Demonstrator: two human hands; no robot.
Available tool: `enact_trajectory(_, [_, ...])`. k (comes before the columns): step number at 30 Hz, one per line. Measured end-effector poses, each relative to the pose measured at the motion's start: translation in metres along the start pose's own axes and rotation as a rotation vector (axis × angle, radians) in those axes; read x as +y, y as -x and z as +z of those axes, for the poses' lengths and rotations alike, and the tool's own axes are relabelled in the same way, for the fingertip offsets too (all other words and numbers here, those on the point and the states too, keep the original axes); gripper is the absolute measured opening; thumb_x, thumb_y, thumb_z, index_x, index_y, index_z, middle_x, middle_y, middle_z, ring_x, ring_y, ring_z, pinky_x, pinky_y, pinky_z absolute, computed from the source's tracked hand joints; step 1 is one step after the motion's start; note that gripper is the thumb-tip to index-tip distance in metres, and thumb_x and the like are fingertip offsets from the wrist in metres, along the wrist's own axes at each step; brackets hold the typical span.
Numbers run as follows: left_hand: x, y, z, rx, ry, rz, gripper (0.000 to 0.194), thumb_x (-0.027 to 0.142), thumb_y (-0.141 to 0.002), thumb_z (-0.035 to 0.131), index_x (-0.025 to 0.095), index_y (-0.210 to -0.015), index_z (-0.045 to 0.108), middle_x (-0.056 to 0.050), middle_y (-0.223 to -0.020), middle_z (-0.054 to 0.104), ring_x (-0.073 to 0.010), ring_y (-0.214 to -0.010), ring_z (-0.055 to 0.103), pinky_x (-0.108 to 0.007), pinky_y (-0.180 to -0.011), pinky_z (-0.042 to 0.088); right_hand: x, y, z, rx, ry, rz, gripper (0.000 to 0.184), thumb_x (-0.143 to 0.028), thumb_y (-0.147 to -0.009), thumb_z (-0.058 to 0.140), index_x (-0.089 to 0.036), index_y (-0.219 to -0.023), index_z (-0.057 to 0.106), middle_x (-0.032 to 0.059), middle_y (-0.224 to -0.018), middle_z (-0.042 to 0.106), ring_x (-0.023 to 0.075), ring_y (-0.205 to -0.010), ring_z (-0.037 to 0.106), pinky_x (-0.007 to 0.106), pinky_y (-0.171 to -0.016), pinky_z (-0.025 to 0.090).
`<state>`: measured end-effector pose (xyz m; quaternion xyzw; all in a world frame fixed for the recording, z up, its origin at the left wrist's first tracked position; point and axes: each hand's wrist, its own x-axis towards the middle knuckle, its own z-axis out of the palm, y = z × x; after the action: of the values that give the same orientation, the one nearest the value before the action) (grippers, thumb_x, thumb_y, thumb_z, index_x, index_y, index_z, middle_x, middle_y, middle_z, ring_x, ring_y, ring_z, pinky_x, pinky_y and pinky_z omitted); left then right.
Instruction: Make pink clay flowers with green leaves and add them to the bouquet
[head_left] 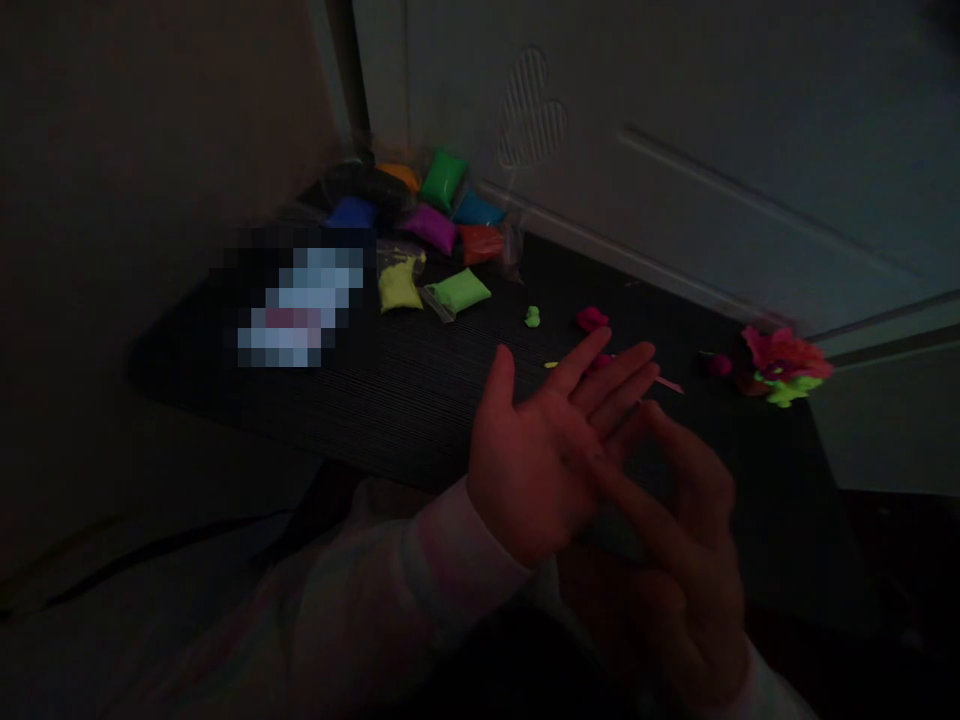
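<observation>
My left hand [551,455] is held palm up over the dark table, its fingers spread. My right hand [694,560] comes in from the lower right with its fingers apart. One stretched finger presses on the left palm, and another curves near the left fingertips. Whether a small bit of clay lies under the pressing finger is too dark to tell. Just beyond my left hand lie a pink clay piece [592,319] and a small green clay lump [532,317]. A thin pink strip [669,384] rests beside the left fingertips. More pink shows partly behind those fingers.
Several bags of coloured clay, among them a light green bag [461,292] and a yellow bag [400,285], lie at the back left. A blurred bright screen [304,305] is at left. A pink clay flower [784,355] sits right. A white panel [675,210] borders the table [360,390].
</observation>
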<state>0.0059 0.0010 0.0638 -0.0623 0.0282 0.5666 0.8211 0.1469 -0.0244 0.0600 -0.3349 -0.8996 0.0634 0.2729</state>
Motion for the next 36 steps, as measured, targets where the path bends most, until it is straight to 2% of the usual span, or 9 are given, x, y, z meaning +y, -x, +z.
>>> enact_trajectory(5, [-0.002, 0.003, 0.004, -0.031, -0.007, 0.010, 0.063, 0.060, -0.083, 0.020, 0.020, -0.125, 0.045, -0.008, -0.128, 0.052, -0.0188, -0.124, 0.041, -0.030, -0.100, 0.033, -0.003, 0.001, -0.006, 0.020, -0.017, 0.032, 0.050, -0.045, -0.090, 0.020, -0.027, -0.132, 0.038, 0.0066, -0.144, 0.023, 0.0310, -0.126, 0.027, 0.052, -0.096, 0.026])
enact_trajectory(12, [-0.004, 0.011, 0.019, -0.061, 0.007, 0.050, 0.065, 0.059, -0.083, 0.024, 0.014, -0.128, 0.040, -0.013, -0.135, 0.044, -0.0222, -0.127, 0.037, -0.033, -0.104, 0.026, -0.012, -0.005, -0.016, 0.024, 0.096, -0.046, 0.049, -0.046, -0.090, 0.023, -0.029, -0.134, 0.034, 0.0043, -0.145, 0.022, 0.0313, -0.125, 0.027, 0.050, -0.096, 0.025])
enact_trajectory(20, [-0.009, 0.017, 0.038, -0.088, -0.044, 0.039, 0.064, 0.058, -0.085, 0.018, 0.017, -0.128, 0.039, -0.006, -0.135, 0.045, -0.0193, -0.126, 0.037, -0.032, -0.106, 0.024, -0.023, -0.011, -0.028, 0.063, 0.089, -0.071, 0.051, -0.046, -0.090, 0.020, -0.026, -0.133, 0.038, 0.0048, -0.144, 0.025, 0.0324, -0.124, 0.029, 0.049, -0.095, 0.028])
enact_trajectory(28, [-0.013, 0.020, 0.040, -0.126, -0.101, 0.064, 0.066, 0.059, -0.085, 0.017, 0.016, -0.132, 0.035, -0.007, -0.135, 0.045, -0.0199, -0.127, 0.036, -0.032, -0.107, 0.024, -0.025, -0.004, -0.030, 0.075, 0.033, 0.001, 0.051, -0.048, -0.089, 0.020, -0.028, -0.133, 0.037, 0.0022, -0.146, 0.021, 0.0334, -0.126, 0.027, 0.052, -0.096, 0.027])
enact_trajectory(36, [-0.015, 0.023, 0.042, -0.146, -0.102, 0.072, 0.065, 0.059, -0.085, 0.015, 0.019, -0.133, 0.033, -0.002, -0.137, 0.043, -0.0186, -0.128, 0.033, -0.031, -0.108, 0.022, -0.029, -0.002, -0.031, 0.088, 0.045, -0.013, 0.050, -0.047, -0.090, 0.021, -0.029, -0.133, 0.037, 0.0025, -0.145, 0.024, 0.0320, -0.125, 0.028, 0.052, -0.096, 0.028])
